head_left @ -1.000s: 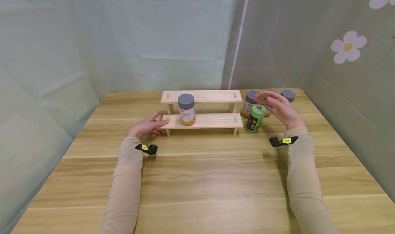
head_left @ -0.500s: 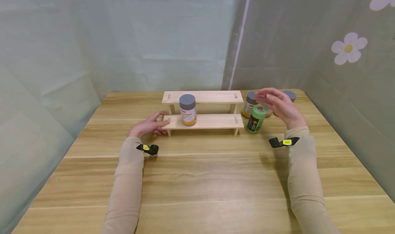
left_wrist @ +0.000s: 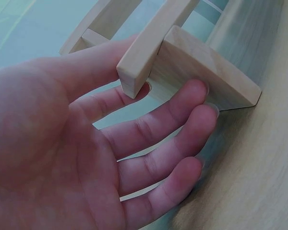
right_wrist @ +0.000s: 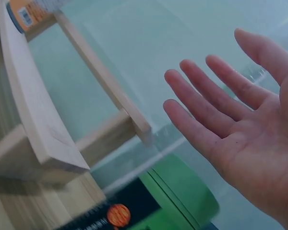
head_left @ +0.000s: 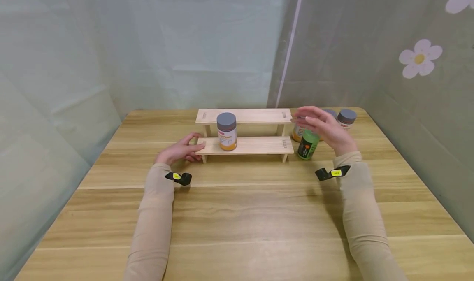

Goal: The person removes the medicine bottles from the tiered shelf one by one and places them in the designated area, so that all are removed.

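A two-tier wooden shelf rack (head_left: 255, 145) stands on the table. My left hand (head_left: 179, 150) grips the left end of its lower tier, thumb on top. In the left wrist view the fingers (left_wrist: 189, 96) curl below the board against the leg. One white-and-orange jar (head_left: 227, 133) with a grey lid stands upright on the lower tier, left of its middle. My right hand (head_left: 326, 129) is raised by the rack's right end, fingers extended and holding nothing. A green jar (head_left: 308, 146) with a black label stands just below it, partly hidden in the head view.
Behind the green jar are several grey-lidded jars, one of them (head_left: 347, 117) at the far right and another (head_left: 298, 132) half covered by my right hand. Curtains (head_left: 177, 46) enclose the wooden table (head_left: 237, 215) at the back and sides.
My right hand first lifts slightly, then moves left toward the rack's right end, uncovering more of the far-right jar. The left hand keeps its grip on the rack, with little movement.
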Tool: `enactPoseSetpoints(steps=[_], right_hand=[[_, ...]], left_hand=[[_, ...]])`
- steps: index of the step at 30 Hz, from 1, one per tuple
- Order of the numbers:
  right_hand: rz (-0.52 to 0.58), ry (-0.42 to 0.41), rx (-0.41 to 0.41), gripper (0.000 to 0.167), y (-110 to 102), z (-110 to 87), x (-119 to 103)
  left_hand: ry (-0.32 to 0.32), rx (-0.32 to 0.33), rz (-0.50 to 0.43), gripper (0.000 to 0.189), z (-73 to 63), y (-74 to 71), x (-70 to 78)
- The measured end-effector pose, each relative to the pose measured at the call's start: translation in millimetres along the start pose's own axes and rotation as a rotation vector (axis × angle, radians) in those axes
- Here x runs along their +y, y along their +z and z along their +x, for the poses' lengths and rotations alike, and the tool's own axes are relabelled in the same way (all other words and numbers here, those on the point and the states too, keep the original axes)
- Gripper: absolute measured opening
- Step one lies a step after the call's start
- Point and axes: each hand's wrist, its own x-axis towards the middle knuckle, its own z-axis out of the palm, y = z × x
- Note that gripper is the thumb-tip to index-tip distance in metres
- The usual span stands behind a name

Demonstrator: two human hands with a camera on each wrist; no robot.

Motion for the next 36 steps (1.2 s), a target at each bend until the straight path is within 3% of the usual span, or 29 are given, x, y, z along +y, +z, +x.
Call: enactPoseSetpoints(steps=[6,17,24,36], right_hand=[[0.028,0.019,-0.042,0.040,13.2,10.2,5.8],[0.088,0.134,0.036,0.042,39.8,31.3,13.0],[0.019,0.199,0.089,0.042,54.6,42.3,15.5],[0.108,0.150,0.064,0.032,72.2,58.5,14.5]], left_hand=[[0.004,-0.005,-0.008,0.065,-0.3,0.6,1.2],[0.007,-0.003,-0.004,0.065,-3.7,0.9,4.6],[0.013,-0.012,-0.012,0.066,-2.8,-1.4,3.8],[-0.003,-0.007,-0.015,0.065,-1.1,0.4,3.4]])
